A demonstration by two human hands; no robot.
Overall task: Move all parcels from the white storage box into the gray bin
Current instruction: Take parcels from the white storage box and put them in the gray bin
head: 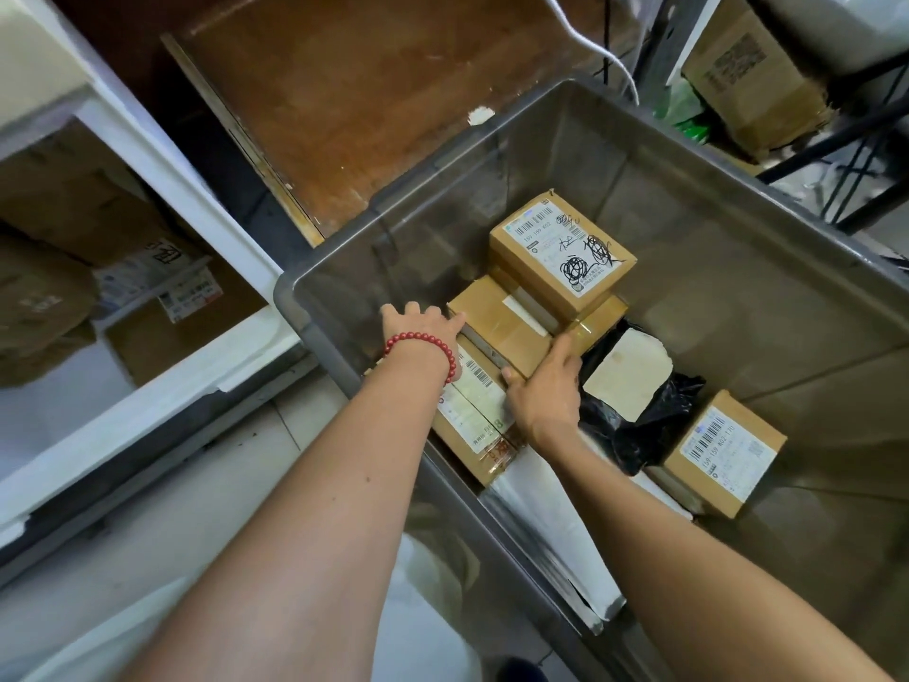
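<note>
Inside the gray bin (738, 287), the left hand (418, 322) and right hand (546, 386) grip opposite ends of a taped parcel (506, 332). Toward the bin's far wall a scribbled box (560, 248) touches it; toward the bin's right wall lies a black bag (649, 425). Left of the bin, the white storage box (147, 401) holds brown parcels (64, 204).

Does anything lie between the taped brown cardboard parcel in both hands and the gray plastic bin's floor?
Yes. A white-labelled brown cardboard box lies inside the gray plastic bin, under the near edge of the taped brown cardboard parcel.
</note>
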